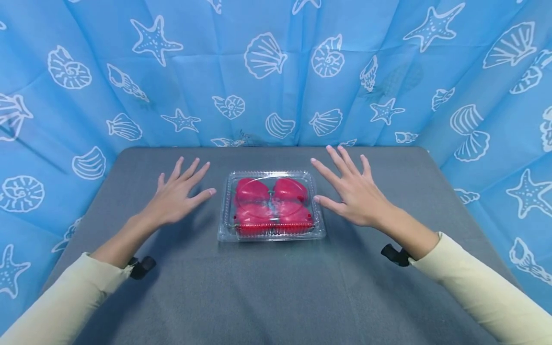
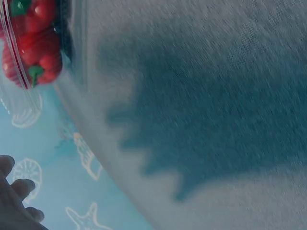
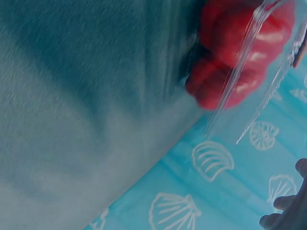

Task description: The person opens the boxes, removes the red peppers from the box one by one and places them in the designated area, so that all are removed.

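Note:
A clear plastic clamshell box point(image 1: 271, 236) sits with its lid down at the middle of the table. Several red bell peppers point(image 1: 252, 190) with green stems lie inside it; they also show in the left wrist view point(image 2: 41, 57) and the right wrist view point(image 3: 235, 52). My left hand point(image 1: 176, 195) hovers left of the box, fingers spread and straight, holding nothing. On the other side my right hand point(image 1: 358, 194) is spread too, its thumb close to the box's right edge. Whether that thumb touches the box I cannot tell.
A grey cloth covers the table point(image 1: 276, 292), whose far edge runs behind the box. Behind and on both sides hangs a blue curtain point(image 1: 289, 91) printed with white shells and starfish. Dark wrist cameras point(image 1: 142, 267) sit at both cuffs.

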Demonstrator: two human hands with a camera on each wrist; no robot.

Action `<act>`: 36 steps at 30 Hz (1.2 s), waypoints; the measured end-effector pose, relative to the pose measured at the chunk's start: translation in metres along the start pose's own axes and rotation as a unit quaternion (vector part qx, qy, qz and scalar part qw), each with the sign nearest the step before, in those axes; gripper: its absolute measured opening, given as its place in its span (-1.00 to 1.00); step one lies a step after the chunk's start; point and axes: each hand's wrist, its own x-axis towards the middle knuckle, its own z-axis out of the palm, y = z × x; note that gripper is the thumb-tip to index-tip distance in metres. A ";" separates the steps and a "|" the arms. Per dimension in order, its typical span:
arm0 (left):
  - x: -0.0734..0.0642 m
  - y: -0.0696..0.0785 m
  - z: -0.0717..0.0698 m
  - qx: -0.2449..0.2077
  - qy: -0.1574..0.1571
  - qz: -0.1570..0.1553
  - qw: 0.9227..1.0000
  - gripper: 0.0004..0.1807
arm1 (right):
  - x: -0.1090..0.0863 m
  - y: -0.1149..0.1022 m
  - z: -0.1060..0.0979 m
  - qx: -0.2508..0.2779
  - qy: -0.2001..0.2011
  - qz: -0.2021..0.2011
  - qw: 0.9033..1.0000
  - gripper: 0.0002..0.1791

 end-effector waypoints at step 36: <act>-0.011 0.012 0.026 -0.500 -0.175 -0.091 0.843 -0.19 | -0.003 -0.054 0.037 0.070 -0.076 -0.167 0.980 -0.04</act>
